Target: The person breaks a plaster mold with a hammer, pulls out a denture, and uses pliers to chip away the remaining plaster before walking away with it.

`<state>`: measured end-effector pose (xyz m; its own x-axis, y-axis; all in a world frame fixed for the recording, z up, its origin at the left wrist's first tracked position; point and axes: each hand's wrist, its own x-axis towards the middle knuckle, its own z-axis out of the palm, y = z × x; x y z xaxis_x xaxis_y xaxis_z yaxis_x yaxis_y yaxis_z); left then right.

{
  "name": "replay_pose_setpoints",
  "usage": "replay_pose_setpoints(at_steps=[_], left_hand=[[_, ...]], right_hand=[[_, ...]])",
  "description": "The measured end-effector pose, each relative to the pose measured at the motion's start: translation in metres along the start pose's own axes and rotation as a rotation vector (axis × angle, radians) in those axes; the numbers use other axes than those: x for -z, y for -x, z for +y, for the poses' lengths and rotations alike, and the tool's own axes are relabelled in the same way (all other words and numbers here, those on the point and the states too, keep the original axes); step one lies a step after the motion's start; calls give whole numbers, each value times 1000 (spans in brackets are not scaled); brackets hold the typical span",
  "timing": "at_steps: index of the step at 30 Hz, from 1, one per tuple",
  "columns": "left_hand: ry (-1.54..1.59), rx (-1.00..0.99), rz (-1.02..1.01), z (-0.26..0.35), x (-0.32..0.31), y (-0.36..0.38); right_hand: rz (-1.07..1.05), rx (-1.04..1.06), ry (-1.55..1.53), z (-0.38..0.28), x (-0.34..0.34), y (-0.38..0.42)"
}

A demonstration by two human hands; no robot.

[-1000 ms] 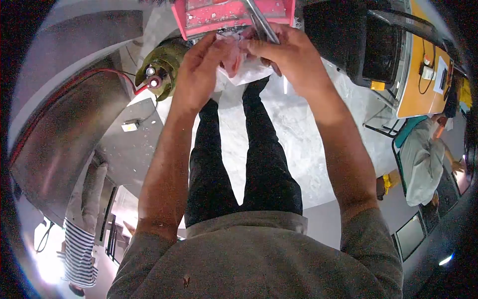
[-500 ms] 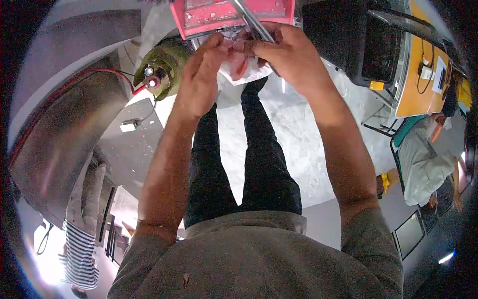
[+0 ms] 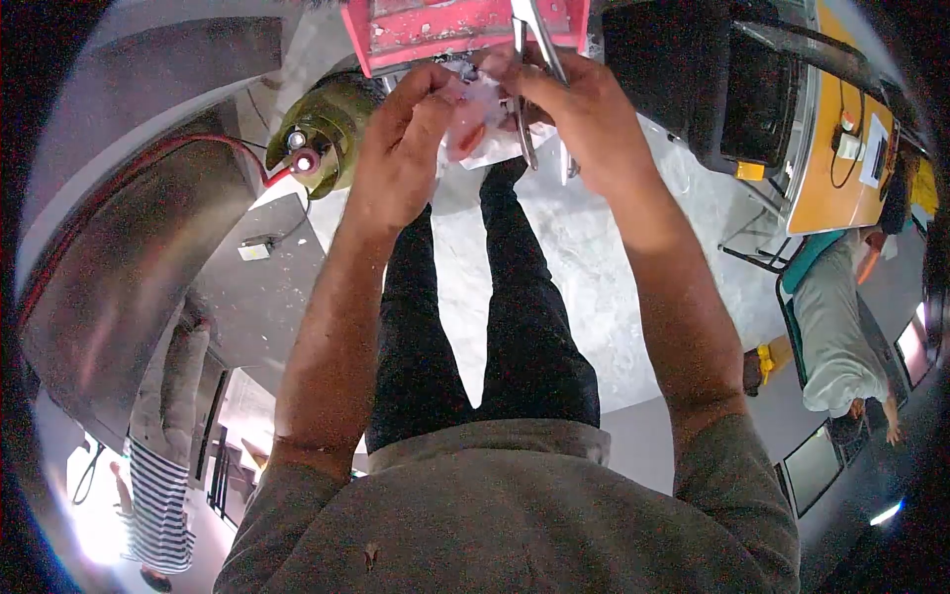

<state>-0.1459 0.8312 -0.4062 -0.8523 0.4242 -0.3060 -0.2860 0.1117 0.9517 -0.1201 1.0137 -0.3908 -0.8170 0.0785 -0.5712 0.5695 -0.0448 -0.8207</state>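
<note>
Pinched between my fingers at the top centre is a thin clear plastic bag [image 3: 473,124] with something reddish in it. My left hand [image 3: 404,144] is closed on the bag's left side. My right hand [image 3: 584,114] holds a metal hand tool [image 3: 527,99] with two handles, like pliers or tongs, and its fingertips also touch the bag's upper right. A red tray or box [image 3: 426,32] with pale flecks lies just beyond both hands. The bag's exact contents are too blurred to tell.
A green gas cylinder [image 3: 322,129] with a red hose [image 3: 178,141] stands at the left. On the right are a black case [image 3: 683,79] and an orange table [image 3: 831,119]. One person [image 3: 836,327] sits at the right; another in stripes [image 3: 158,505] is lower left.
The metal tool has turned more upright and its two handles now show apart. The bag has shifted slightly left. The person at the right has changed posture.
</note>
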Motion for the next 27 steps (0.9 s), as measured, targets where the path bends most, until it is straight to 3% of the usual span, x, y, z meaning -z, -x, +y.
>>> replay_pose_setpoints(at_steps=[3,6,7,8,10,12,15,16,18,20,21,22,24,27], left_hand=[[-71,-41,4,3,-3,-1],[-15,-95,-14,0,-3,-4],[142,2,27,3,-6,-2],[300,101,67,7,-8,-1],[318,140,61,2,-3,-1],[335,173,55,-1,0,-3],[310,170,52,-6,3,-2],[487,241,3,-11,5,-1],[663,312,-47,-18,14,-2],[1030,460,-282,-16,22,-3],[1029,461,-282,-14,21,-3],[984,450,-246,-11,20,-3],[934,433,-209,-4,16,-4],[858,356,-55,-1,11,-6]], right_hand=[[-82,130,224,-2,-1,-1],[-64,122,322,3,0,-6],[-65,125,322,3,-1,-7],[-31,66,210,2,-2,-7],[3,3,100,1,-4,-2],[-39,-138,-212,3,-6,3],[-68,-158,-160,8,-7,4],[-67,-158,-160,6,-6,5],[4,112,465,0,-6,7],[31,143,516,10,0,3],[56,173,567,16,4,1],[54,172,564,23,7,0],[42,98,219,23,11,-1],[-13,5,182,18,25,12]])
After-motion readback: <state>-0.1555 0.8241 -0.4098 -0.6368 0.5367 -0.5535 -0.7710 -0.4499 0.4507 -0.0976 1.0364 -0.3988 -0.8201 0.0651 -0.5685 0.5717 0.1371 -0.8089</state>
